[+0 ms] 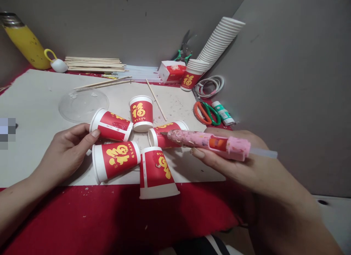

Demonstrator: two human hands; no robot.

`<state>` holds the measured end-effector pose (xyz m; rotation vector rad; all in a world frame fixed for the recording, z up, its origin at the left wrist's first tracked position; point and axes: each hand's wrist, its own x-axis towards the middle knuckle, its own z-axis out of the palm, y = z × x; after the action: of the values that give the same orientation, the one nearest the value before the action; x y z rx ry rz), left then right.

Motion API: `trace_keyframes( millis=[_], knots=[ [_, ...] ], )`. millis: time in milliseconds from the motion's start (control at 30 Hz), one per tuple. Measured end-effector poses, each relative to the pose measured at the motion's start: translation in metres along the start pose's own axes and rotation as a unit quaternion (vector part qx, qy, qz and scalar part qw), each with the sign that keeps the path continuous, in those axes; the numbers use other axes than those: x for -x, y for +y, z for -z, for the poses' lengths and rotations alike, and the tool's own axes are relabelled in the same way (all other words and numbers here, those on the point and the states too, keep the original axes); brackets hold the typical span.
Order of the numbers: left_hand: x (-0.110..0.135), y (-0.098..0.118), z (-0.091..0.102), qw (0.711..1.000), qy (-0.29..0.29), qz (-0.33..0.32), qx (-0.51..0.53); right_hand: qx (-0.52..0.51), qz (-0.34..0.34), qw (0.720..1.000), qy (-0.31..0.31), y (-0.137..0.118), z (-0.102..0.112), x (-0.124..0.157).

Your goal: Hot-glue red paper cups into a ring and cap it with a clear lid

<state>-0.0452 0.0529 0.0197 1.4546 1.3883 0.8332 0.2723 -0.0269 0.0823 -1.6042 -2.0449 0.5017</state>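
Yellow bottle at far left, beyond the rear corner of the pale board; a broad stretch of board runs between its left edge and the cups. Left hand: thumb and fingers pinch the rim of the upper-left paper cup. Clear plastic lid close behind; bamboo sticks along the rear wall. Five red-and-white cups form a tight ring on the board, bases inward: lower-left cup, rear cup, front cup, its rim past the board's front edge above red cloth, and right cup. Right hand gripped around a pink glue gun, nozzle at the right cup; contact cannot be told. Scissors just beyond that hand; leaning cup stack at rear right. Grey partition bounds the right side.
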Motion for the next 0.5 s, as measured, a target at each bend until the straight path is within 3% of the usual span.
trace_keyframes(
  millis=[100,300,500],
  knots=[
    [0.0,-0.001,0.001,1.0,0.001,-0.003,0.003,-0.01,0.001,1.0,-0.023,0.0,0.0,-0.002],
    [-0.001,-0.003,0.002,1.0,0.002,0.013,-0.011,-0.095,0.018,0.995,0.003,0.012,0.0,-0.002],
    [-0.002,-0.004,0.004,1.0,0.003,0.023,-0.011,-0.173,0.016,0.985,0.011,0.008,0.003,-0.004]
  ],
)
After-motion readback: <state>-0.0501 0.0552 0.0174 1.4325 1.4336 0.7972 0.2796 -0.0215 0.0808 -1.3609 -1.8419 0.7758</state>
